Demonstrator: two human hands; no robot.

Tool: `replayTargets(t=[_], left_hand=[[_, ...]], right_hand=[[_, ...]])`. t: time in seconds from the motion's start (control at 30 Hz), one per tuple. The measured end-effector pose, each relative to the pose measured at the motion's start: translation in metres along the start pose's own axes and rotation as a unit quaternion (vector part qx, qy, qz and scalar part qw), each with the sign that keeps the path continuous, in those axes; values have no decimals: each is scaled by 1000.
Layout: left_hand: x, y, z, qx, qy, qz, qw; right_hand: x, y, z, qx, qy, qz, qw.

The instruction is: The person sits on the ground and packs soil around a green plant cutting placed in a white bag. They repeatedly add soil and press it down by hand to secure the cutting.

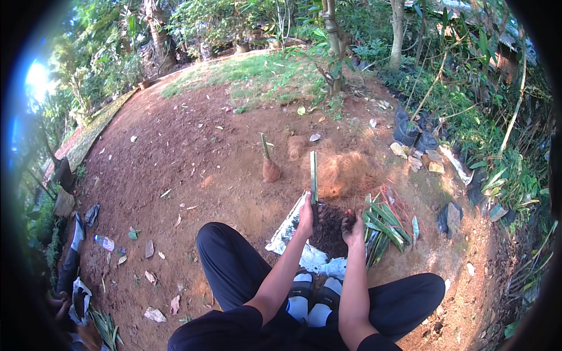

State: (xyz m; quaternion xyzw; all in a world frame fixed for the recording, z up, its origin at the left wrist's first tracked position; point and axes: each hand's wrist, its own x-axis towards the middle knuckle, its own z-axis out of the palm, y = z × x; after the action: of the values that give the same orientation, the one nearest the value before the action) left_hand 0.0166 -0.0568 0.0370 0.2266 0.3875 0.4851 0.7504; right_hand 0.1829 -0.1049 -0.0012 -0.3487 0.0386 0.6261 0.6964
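My left hand (306, 215) grips the lower end of a long green leaf cutting (314, 172), which stands upright above a heap of dark soil (329, 233). The base of the cutting looks dark, partly hidden by my fingers. Across the heap, my right hand (353, 229) is curled, its fingers blackened, with what looks like a clump of soil in them. The heap lies on a white sack (313, 257) in front of my feet. Beside my right hand is a pile of green leaf cuttings (386, 222).
Beyond the soil sits a mound of brown coconut fibre (342, 172), with red string (395, 202) to its right. A fibre-wrapped ball with a leaf cutting (270, 168) stands further left. Stones (434, 162) and black bags (405, 126) line the right; a plastic bottle (105, 243) lies left.
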Motion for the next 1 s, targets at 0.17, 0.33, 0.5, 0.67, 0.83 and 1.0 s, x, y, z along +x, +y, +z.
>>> replayTargets(t=[0.17, 0.33, 0.5, 0.67, 0.83, 1.0], left_hand=[[7, -4, -6, 46, -19, 43, 998], [10, -6, -9, 28, -8, 52, 998], [14, -12, -10, 50, 6, 66, 996], [19, -16, -12, 33, 5, 51, 998], [17, -11, -11, 12, -25, 51, 998], [19, -9, -10, -1, 9, 26, 1000]], right_hand=[[10, 7, -5, -45, -6, -25, 999], [16, 9, -11, -52, -5, -13, 999], [11, 10, -7, -1, 62, -74, 995], [0, 6, 0, 35, 10, -74, 997], [-2, 2, -1, 43, -61, -71, 995], [15, 2, -5, 111, -59, -26, 992]])
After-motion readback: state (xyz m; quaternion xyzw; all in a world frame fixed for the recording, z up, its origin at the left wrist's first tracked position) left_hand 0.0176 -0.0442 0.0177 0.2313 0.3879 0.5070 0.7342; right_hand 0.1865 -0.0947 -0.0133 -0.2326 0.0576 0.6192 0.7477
